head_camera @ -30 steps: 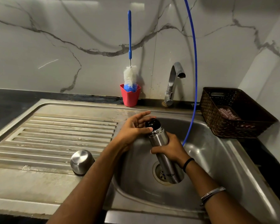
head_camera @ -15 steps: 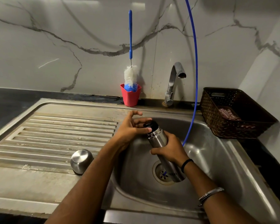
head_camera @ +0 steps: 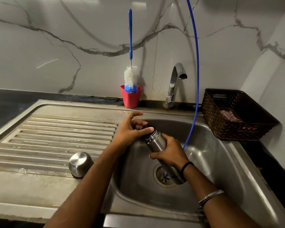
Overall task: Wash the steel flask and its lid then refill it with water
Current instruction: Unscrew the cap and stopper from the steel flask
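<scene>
Tilted steel flask (head_camera: pixel 156 143), wrapped by right hand (head_camera: pixel 171 155); left hand (head_camera: pixel 130 130) fingers pinch its black stopper (head_camera: pixel 148 126).

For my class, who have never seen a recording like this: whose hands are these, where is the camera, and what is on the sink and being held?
No machine here: a person wears a camera on the head, looking down at their own hands. The right hand grips a steel flask, tilted over the sink basin. The left hand holds the flask's black stopper. A steel cap sits on the draining board. Behind stand a bottle brush in a red cup, the tap, a blue hose and a brown basket.
</scene>
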`<state>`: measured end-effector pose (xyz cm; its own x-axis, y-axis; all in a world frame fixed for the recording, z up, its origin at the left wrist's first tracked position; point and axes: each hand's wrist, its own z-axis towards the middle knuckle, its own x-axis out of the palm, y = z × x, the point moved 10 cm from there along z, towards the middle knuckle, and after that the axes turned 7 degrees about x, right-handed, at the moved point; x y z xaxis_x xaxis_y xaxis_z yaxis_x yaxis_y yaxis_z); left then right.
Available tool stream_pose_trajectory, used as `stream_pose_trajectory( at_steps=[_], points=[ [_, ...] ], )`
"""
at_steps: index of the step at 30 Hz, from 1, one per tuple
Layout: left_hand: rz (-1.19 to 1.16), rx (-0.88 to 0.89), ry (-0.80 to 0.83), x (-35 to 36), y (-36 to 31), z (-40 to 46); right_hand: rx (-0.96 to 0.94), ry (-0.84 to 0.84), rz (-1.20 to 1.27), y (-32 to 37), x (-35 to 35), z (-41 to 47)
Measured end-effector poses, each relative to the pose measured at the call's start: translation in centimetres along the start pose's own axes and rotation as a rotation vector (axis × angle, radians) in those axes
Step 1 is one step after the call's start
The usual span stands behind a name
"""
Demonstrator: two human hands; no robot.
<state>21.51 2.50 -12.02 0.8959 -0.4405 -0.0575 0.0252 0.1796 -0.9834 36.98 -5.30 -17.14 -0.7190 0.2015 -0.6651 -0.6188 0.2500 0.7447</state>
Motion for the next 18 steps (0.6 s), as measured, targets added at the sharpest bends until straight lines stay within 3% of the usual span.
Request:
stream_pose_trajectory(
  at_steps=[4, 7, 11, 14, 18],
  points=[
    [0.295, 0.005, -0.089, -0.2, -0.4, -0.6, 0.005, 0.005, -0.016, 0.0, 0.5, 0.0],
    [0.172, -0.016, -0.019, -0.1, -0.1, -0.3, 0.001, -0.004, 0.003, 0.0, 0.4, 0.1],
    [0.021, 0.011, 0.188, 0.6, 0.1, 0.2, 0.029, -0.013, 0.024, -0.7, -0.1, 0.5],
    [0.084, 0.033, 0.094, -0.4, -0.3, 0.2, 0.021, -0.011, -0.001, -0.8, -0.1, 0.6],
    [0.338, 0.042, -0.032, -1.1, -0.2, -0.1, 0.032, -0.013, -0.026, -0.9, 0.3, 0.7]
  ],
)
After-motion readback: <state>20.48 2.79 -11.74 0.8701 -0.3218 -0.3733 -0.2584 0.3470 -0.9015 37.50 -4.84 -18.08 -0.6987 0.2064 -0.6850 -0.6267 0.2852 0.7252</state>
